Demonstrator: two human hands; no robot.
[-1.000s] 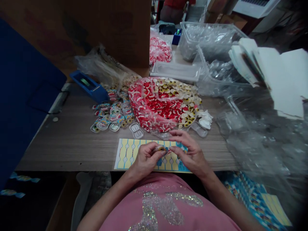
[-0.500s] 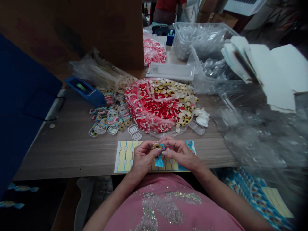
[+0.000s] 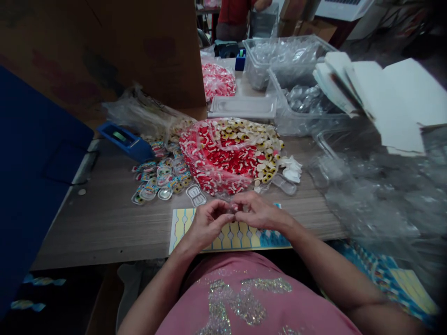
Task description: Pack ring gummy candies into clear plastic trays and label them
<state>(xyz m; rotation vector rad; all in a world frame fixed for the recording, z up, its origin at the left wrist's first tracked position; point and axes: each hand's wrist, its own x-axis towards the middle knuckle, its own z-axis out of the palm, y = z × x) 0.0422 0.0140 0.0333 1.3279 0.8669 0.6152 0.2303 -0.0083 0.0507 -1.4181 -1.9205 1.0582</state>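
My left hand (image 3: 208, 225) and my right hand (image 3: 257, 212) meet over the sticker sheet (image 3: 179, 221), fingertips pinched together on a small clear candy pack (image 3: 228, 206). Fingers cover most of the pack, and only a little clear plastic and some red show. The sheet below has yellow backing with cut outlines and blue labels left at its right end. Just beyond the hands lies a bag of red-and-white and eye-shaped candies (image 3: 226, 158). An empty clear clamshell (image 3: 196, 195) rests near my left fingers. Several labelled packs (image 3: 164, 176) are heaped farther left.
A blue tape dispenser (image 3: 125, 142) stands behind the heap, before a large cardboard box (image 3: 150, 56). Clear plastic bins (image 3: 289, 121), white cards (image 3: 401, 102) and loose clear packaging (image 3: 370, 195) fill the right side. Across the table is a person in red (image 3: 234, 18).
The blue label that hung below my fingers no longer shows, and the pack is now mostly covered by my fingers. The view has shifted slightly.
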